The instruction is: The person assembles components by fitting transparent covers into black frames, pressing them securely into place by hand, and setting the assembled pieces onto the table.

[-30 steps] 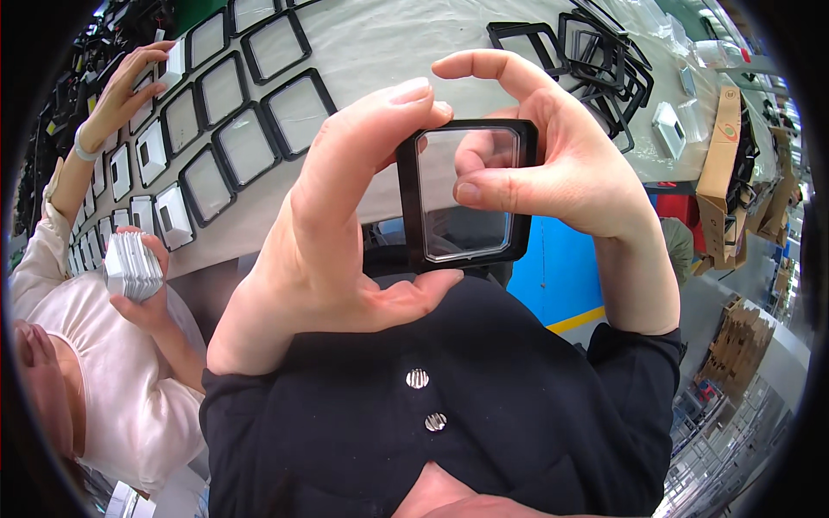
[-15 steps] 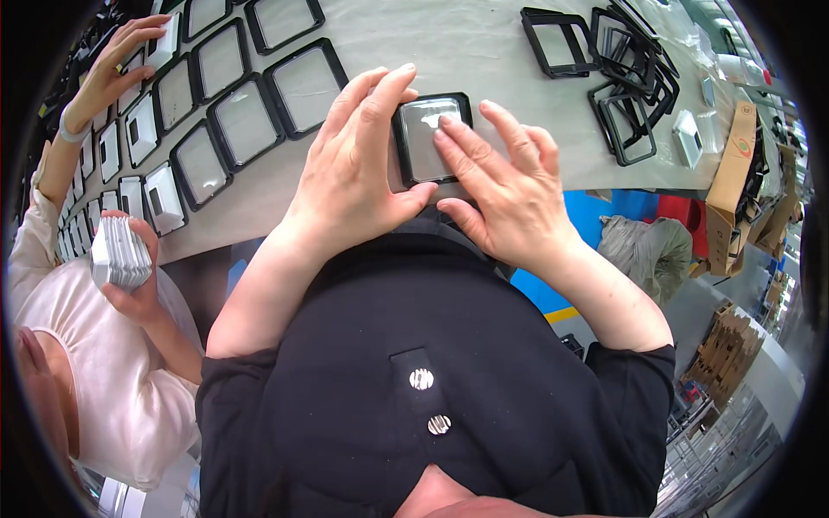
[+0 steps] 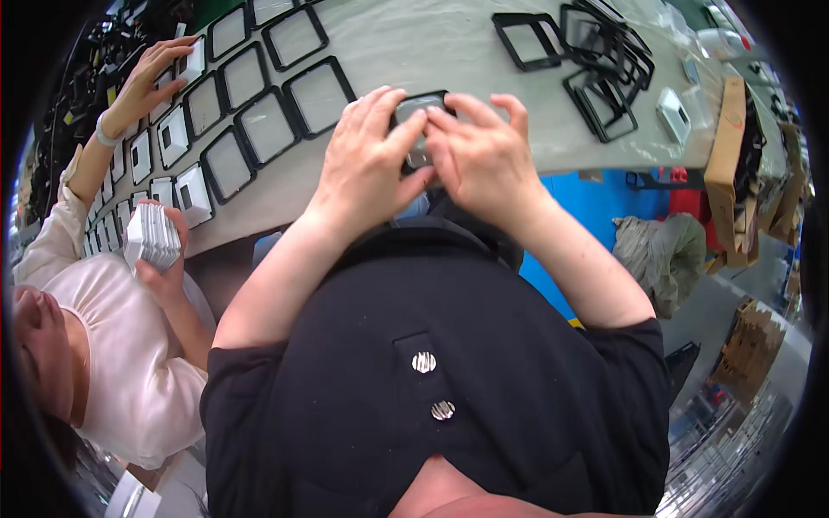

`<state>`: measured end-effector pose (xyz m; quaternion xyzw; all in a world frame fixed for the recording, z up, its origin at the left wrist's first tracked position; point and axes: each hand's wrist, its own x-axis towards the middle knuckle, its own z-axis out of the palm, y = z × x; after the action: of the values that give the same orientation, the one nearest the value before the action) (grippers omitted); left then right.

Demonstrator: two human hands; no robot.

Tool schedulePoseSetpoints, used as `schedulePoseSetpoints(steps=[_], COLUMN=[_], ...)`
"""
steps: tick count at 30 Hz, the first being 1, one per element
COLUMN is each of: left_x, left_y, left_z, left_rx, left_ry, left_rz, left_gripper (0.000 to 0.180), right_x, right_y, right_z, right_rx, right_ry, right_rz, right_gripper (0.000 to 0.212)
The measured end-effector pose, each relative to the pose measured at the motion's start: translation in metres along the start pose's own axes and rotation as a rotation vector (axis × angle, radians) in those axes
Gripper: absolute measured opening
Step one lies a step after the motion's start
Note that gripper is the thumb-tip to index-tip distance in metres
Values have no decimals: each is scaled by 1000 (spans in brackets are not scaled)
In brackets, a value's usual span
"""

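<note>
A black rectangular frame (image 3: 451, 100) with a clear, shiny pane (image 3: 418, 107) lies in front of me at the table's near edge. My left hand (image 3: 367, 160) grips its left side, thumb by the lower edge and index finger reaching over the pane. Over the frame's right part, my right hand (image 3: 485, 157) is bent, with thumb and index tips drawn together beside the left index finger. Its other fingers stick up, slightly blurred. Whatever sits in that pinch is too small or hidden to make out. Both hands cover most of the frame.
Rows of black frames (image 3: 268, 127) lie left on the table (image 3: 380, 39), some holding white plates (image 3: 193, 194). A co-worker's hand (image 3: 142, 86) touches one; the other holds a stack of white plates (image 3: 152, 237). Loose frames (image 3: 602, 104), a white piece (image 3: 673, 116) and a cardboard box (image 3: 725, 164) are right.
My right hand has gone from fingers laid flat on the pane to a pinch near its middle. My left index finger has bent in over the pane. The whole view has shifted slightly.
</note>
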<state>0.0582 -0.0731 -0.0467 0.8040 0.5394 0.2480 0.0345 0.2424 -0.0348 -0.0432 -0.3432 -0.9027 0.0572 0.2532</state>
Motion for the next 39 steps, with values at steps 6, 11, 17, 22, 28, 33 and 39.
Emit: schedulePoseSetpoints(steps=[6,11,17,22,28,33,39], left_x=[-13,-7,-12,-11,-8,-10,-9], left_y=[27,47,48,44,43,44,45], left_z=[-33,-64,-67,-67,-70,-71,-71], left_rx=[-193,-441,-425,-369,-389,-386,-377], left_ry=[62,173,261,180,165,124,91], left_rz=[-12,105,178,218,195,168,132], left_gripper=[76,98,104,117,120,122,121], right_x=[-11,-3,1,1,2,2,5], right_y=[-13,-31,-39,-37,-36,-37,-35], right_z=[-36,-59,-79,-75,-75,-74,-74], right_rx=[728,1366,1444,1477,1532,1496,1455], right_ry=[279,89,-25,-18,-5,-7,10], right_rz=[537,663,692,730,755,764,786], right_gripper=[43,59,58,56,55,57,60])
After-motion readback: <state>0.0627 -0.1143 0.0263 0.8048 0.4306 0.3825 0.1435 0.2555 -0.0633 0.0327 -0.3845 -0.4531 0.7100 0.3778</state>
